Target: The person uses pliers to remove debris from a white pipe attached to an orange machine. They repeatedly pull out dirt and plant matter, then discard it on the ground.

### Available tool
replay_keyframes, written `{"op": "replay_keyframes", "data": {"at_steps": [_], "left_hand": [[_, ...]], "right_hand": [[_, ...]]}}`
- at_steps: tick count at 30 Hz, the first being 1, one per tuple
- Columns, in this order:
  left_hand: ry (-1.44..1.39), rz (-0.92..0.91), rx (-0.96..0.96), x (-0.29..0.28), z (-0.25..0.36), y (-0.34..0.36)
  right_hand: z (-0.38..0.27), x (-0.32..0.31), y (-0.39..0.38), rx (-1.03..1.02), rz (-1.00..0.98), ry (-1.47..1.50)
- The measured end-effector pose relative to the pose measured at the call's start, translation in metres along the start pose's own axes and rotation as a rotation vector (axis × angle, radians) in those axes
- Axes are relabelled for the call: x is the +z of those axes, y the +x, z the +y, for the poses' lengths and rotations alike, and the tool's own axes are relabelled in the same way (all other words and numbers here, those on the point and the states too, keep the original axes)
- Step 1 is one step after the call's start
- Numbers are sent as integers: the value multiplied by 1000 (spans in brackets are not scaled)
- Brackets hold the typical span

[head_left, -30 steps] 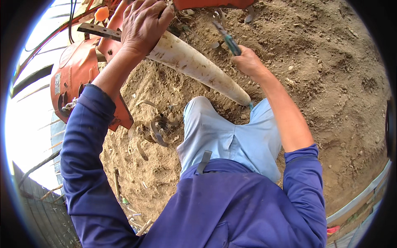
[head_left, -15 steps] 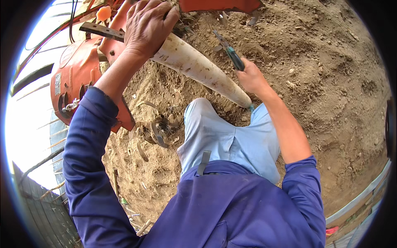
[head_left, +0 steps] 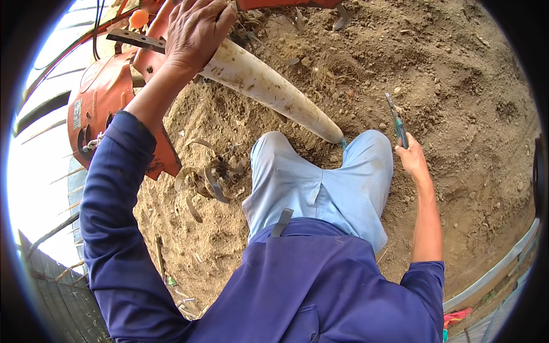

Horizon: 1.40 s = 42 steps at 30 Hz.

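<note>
Tool (head_left: 398, 123), perhaps pliers, is clenched in the right hand (head_left: 412, 157), beside the right knee (head_left: 373, 147). The left hand (head_left: 195, 34) lies by the upper end of the white pole (head_left: 274, 92), its grip too hidden to tell. Bracing seems the step in hand; bringing the tool inward would call for steadiness.

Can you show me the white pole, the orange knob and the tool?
White pole (head_left: 274, 92): head view, middle of its length.
Orange knob (head_left: 138, 19): head view, its front.
Tool (head_left: 399, 125): head view, its green handle.
</note>
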State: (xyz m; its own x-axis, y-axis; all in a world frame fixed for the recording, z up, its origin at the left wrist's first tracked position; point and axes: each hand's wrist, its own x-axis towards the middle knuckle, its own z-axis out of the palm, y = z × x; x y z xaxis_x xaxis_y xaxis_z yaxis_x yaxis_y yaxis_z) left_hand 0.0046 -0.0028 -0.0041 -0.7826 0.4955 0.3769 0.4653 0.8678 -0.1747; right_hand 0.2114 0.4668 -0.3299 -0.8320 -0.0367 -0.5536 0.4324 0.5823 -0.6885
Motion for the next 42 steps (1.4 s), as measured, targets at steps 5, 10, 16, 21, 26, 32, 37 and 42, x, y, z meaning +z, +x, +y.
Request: {"op": "replay_keyframes", "data": {"at_steps": [5, 10, 16, 21, 26, 32, 37, 42], "left_hand": [[28, 1, 24, 3, -5, 0], [22, -42, 17, 1, -3, 0], [30, -27, 0, -2, 0, 2], [19, -45, 1, -4, 1, 1], [25, -74, -33, -4, 1, 0], [33, -76, -59, -3, 3, 2], [4, -110, -39, -8, 6, 1], [21, -52, -30, -4, 4, 7]], "right_hand": [[-74, -10, -17, 61, -171, 177], [-161, 30, 36, -164, -570, 532], [-267, 75, 106, -194, -769, 855], [-309, 87, 128, -152, -819, 1094], [-315, 104, 147, -132, -869, 1235], [-326, 106, 150, -81, -871, 1369], [-309, 99, 124, 87, -693, 1313], [-321, 107, 125, -2, -678, 1248]]}}
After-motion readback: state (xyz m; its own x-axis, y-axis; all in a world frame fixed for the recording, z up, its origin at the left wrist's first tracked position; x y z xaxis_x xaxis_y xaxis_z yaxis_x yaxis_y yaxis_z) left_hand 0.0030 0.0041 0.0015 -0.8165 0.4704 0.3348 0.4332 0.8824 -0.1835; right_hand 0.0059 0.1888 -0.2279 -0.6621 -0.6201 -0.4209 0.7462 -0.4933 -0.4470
